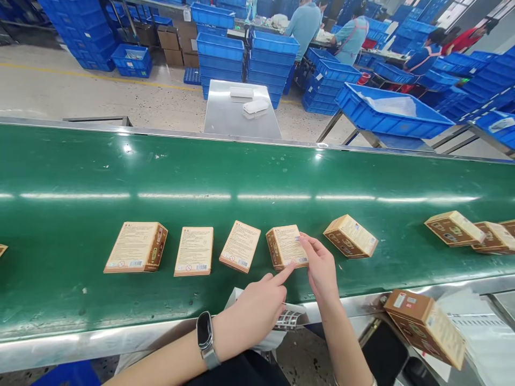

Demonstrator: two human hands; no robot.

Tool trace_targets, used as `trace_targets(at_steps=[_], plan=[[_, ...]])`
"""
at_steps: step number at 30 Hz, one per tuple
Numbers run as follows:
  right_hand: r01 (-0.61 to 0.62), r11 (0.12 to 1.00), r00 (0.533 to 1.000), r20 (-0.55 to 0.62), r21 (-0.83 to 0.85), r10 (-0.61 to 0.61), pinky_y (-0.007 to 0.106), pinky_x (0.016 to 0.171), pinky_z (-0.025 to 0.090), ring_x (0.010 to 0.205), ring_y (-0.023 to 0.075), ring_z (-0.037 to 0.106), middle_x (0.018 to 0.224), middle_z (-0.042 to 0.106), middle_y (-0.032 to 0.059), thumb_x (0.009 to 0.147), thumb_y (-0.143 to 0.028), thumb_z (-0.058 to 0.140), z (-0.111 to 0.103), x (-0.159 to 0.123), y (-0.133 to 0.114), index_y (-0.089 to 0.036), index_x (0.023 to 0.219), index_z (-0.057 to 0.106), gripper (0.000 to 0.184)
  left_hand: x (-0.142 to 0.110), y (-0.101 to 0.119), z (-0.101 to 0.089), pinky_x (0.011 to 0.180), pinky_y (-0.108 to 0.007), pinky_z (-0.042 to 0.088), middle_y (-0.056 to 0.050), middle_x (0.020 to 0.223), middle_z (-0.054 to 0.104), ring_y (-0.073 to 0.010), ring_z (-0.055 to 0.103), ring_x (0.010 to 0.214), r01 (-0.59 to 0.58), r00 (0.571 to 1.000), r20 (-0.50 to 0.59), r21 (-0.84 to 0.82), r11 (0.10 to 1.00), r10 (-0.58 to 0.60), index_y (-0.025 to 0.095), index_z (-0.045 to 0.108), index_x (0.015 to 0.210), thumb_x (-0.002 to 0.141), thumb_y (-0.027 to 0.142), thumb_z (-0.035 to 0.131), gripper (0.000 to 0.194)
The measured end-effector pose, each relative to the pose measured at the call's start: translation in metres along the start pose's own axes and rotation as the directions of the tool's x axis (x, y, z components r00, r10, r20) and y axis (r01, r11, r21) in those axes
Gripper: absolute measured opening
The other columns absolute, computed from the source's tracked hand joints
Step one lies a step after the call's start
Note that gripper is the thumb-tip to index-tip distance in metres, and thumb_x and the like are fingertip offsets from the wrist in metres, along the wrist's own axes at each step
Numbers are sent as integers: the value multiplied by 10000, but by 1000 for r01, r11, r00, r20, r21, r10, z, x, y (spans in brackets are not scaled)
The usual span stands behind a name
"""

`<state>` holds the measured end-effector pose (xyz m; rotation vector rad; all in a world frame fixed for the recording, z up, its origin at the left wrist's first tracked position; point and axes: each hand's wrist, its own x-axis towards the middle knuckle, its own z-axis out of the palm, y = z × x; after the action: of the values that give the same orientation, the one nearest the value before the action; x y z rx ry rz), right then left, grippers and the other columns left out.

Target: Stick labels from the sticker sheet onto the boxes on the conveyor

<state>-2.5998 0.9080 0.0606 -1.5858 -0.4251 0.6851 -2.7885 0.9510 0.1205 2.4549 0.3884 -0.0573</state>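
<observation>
My right hand [323, 268] is closed at the right edge of a small beige and brown cardboard box [285, 244], its fingertips on the printed face. My left hand [257, 308] reaches in from below, index finger extended to the box's lower edge and its other fingers curled. A white sheet with a silvery grid of labels [290, 317] passes beneath those curled fingers, which seem to hold it; the grip itself is hidden. Left of this box lie similar boxes, a tilted one [240, 245], an upright one [193, 251] and a wider-looking one [137, 246]. Another box [351, 236] rests to the right.
The boxes lie on a green conveyor belt [161, 171] with metal rims. More boxes [454, 228] stand at far right. Nearer me are a brown box [425, 326], a dark phone-like object [383, 351] and white sheets [472, 327]. Blue crates [265, 64] and several people are beyond.
</observation>
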Motion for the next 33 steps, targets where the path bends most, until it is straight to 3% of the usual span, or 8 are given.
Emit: trace_targets(at_steps=[5,10,13,16,18,20,28,33], plan=[[113,979,990,-66,-172,-126,382,806,526,893,252,654,1013,708,107,747,-511,770,-6,3,-3,-169,871,666,378,11,7,-9,729,-336,545,-53,1585,358,-199,649,900,-12,1000,-19,-14,1000,12,149,619,758,899,90,517,184],[152,945,976,-104,-290,-189,409,751,528,792,263,672,883,723,91,756,-503,740,-19,18,-14,-159,1119,572,528,18,10,-7,637,-308,512,-13,1596,340,-198,672,867,-48,999,9,0,999,48,155,631,741,902,136,559,177],[203,908,959,-113,-365,-260,451,863,494,900,282,666,929,728,102,828,-495,667,-33,10,-39,-168,1178,561,491,15,13,-5,653,-267,472,-13,1345,635,-190,683,867,-48,997,-59,-115,992,41,196,679,849,935,223,583,132],[364,827,931,198,-428,-307,423,946,466,1036,261,634,1096,700,87,905,-447,626,-46,-22,-72,-227,1178,594,351,7,17,-11,692,-233,441,26,907,746,-158,671,815,25,990,-122,-320,947,-68,238,702,928,957,271,576,133],[439,813,815,551,-382,-181,363,908,499,1010,235,647,1086,699,58,925,-393,644,-49,-48,-91,-252,1142,630,260,0,18,-20,680,-227,425,33,819,727,-143,647,752,78,980,-131,-448,891,-152,237,701,955,951,288,580,131],[460,817,698,711,-349,-89,301,832,523,934,205,662,1007,704,25,939,-339,648,-48,-67,-101,-267,1093,660,170,-6,17,-29,656,-226,411,24,817,710,-143,622,736,118,970,-119,-532,839,-212,219,690,970,927,303,607,126],[603,713,671,712,-359,-209,280,690,552,790,190,663,889,678,20,978,-253,579,-37,-77,-83,-247,1038,670,109,-22,11,-38,606,-227,361,33,702,606,-119,524,653,180,974,-24,-516,837,-225,178,653,803,951,317,553,227],[819,445,558,679,-362,-476,435,881,534,1039,268,640,1072,692,85,976,-146,545,-33,-85,-68,-243,1035,680,177,-19,8,-35,604,-243,381,22,695,612,-132,538,644,232,958,-42,-463,856,-283,175,631,790,979,329,509,272]])
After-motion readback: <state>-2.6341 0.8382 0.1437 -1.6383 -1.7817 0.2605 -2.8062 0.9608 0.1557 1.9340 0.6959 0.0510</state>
